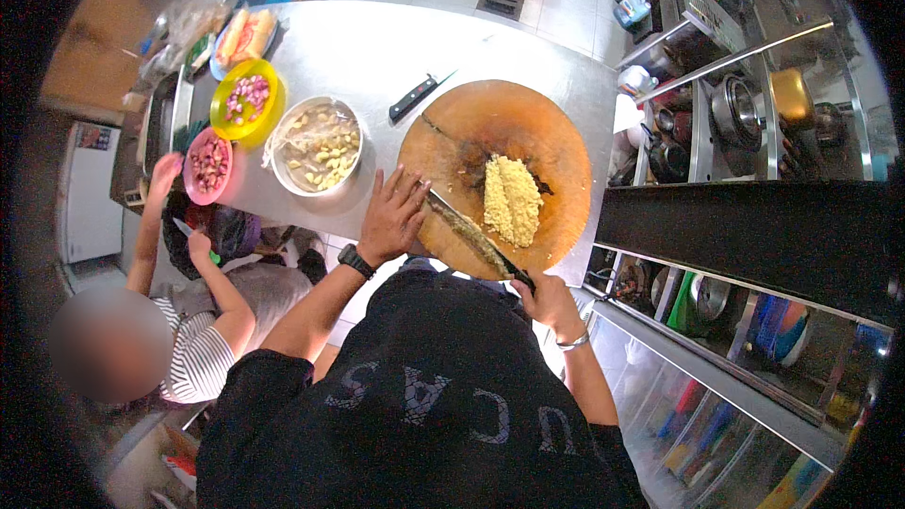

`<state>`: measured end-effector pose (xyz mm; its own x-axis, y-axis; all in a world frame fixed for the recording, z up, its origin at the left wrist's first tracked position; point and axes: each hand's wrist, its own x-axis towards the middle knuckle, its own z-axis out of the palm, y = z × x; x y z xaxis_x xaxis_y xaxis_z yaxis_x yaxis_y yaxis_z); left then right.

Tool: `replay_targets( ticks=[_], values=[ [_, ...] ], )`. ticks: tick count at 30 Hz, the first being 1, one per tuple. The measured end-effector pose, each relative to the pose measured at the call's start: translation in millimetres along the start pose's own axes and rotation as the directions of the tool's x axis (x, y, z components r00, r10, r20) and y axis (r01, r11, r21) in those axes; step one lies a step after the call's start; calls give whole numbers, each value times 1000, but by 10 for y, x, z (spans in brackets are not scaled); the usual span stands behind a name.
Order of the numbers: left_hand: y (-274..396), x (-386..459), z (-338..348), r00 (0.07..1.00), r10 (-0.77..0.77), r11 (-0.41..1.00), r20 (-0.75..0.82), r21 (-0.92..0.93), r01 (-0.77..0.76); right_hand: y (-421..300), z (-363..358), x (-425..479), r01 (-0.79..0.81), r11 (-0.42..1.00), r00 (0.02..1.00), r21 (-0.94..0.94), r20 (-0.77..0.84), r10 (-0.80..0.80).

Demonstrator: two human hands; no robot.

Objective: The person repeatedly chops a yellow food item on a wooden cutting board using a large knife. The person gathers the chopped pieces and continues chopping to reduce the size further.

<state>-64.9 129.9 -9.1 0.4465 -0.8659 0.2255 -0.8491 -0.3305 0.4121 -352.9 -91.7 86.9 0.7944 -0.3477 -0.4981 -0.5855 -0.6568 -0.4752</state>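
My right hand grips the black handle of a large kitchen knife, whose blade is coated with minced bits. The knife lies slantwise across the near left part of a round wooden chopping board. My left hand, fingers spread, is at the board's left edge with its fingertips by the blade's tip; whether they press on it I cannot tell. A heap of finely minced pale yellow food, probably garlic, sits on the board beyond the knife. Behind the board lies a smaller black-handled knife.
On the steel table stand a white bowl of peeled cloves, a yellow bowl and a pink bowl of shallots. A seated person at left holds a small knife. Racks of pots stand at right.
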Motion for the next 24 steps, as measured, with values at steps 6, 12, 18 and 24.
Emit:
replay_targets(
  ticks=[6, 12, 18, 24],
  values=[
    [374, 513, 168, 982, -158, 986, -101, 32, 162, 342, -391, 419, 62, 990, 971, -129, -223, -90],
    [617, 644, 323, 944, -274, 959, -181, 14, 281, 177, -434, 279, 59, 966, 944, -253, -300, -136],
    [627, 606, 374, 942, -268, 956, -202, 69, 287, 57, -643, 241, 29, 937, 950, -347, -281, -134],
    [679, 630, 304, 935, -291, 942, -203, 108, 316, 121, -677, 316, 30, 921, 939, -388, -306, -159]
  ],
)
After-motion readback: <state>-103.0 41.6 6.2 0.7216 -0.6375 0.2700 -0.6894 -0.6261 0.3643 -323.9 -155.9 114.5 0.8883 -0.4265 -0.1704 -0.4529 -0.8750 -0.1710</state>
